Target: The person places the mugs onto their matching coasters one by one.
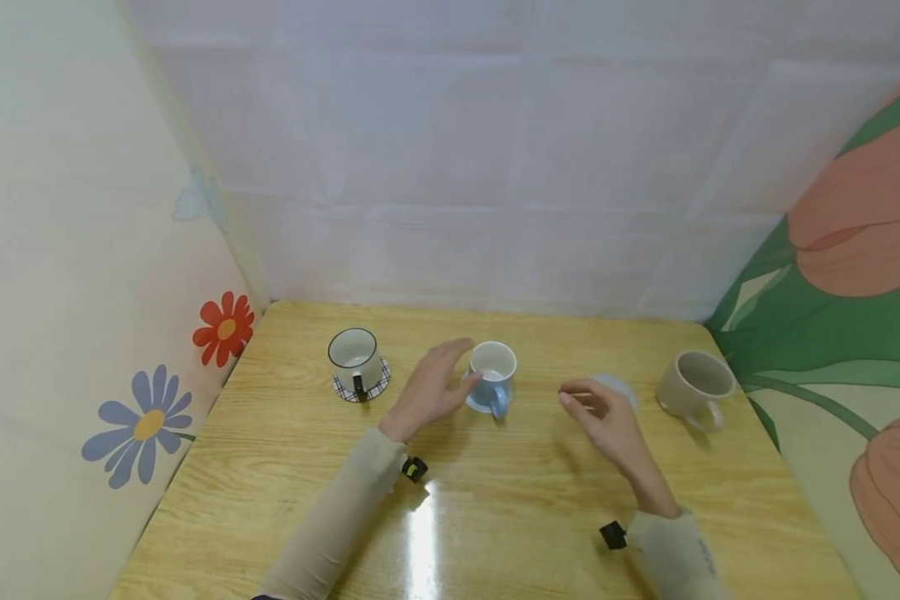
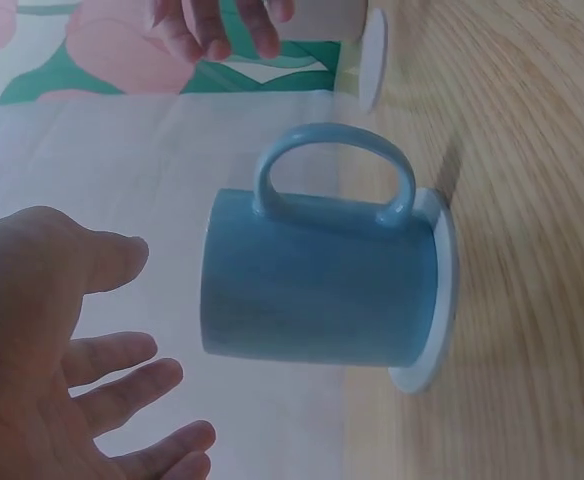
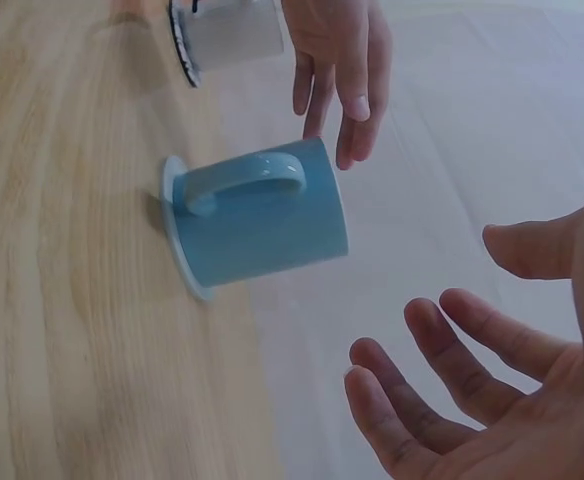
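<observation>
Blue mug (image 1: 492, 371) stands on its pale coaster (image 1: 477, 403) mid-table, handle toward me, and I grasp nothing. My left hand (image 1: 427, 390) hangs slack-fingered just beside its wall; my right hand (image 1: 603, 414) floats loose, well apart. By my reading, this mug is set down. A round white coaster (image 1: 617, 385) behind my right hand lies bare, the beige mug (image 1: 693, 387) beside it. White mug (image 1: 356, 357) sits on a checked coaster (image 1: 375, 388), left.
</observation>
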{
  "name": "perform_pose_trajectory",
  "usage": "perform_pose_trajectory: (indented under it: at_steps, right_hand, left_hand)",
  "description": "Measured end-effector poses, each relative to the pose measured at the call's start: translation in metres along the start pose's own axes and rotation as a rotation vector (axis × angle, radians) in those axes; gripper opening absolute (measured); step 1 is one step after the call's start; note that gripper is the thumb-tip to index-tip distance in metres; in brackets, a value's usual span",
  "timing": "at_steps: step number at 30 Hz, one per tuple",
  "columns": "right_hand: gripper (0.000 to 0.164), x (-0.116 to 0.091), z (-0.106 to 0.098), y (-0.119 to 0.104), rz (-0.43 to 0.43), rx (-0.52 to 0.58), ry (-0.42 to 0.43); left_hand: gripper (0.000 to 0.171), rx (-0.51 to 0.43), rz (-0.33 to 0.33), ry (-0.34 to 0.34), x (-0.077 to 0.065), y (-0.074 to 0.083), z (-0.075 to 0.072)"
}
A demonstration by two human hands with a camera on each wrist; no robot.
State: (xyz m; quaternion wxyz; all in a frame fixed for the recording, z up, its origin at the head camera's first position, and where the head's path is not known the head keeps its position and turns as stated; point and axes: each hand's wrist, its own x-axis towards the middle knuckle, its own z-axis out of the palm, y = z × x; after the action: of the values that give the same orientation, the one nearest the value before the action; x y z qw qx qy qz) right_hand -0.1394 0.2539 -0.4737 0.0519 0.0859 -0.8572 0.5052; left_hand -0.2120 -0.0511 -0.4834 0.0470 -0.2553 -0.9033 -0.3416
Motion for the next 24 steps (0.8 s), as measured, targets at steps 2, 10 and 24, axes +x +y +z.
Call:
perform_pose_trajectory:
  at_steps: [2,10,24]
  right_hand:
    - [0.029,-0.001,-0.004,0.0,-0.011,0.001,0.01]
    - [0.027,-0.004,-0.012,-0.002,-0.023,0.008,0.032]
    - [0.03,-0.008,-0.019,-0.003,-0.014,-0.083,0.103]
  left_hand:
    - [0.062,-0.004,0.016,0.012,0.002,0.004,0.0]
    - [0.06,0.0,0.054,0.03,0.006,0.014,0.004]
    - [0.058,0.019,0.111,0.039,0.01,0.026,0.007]
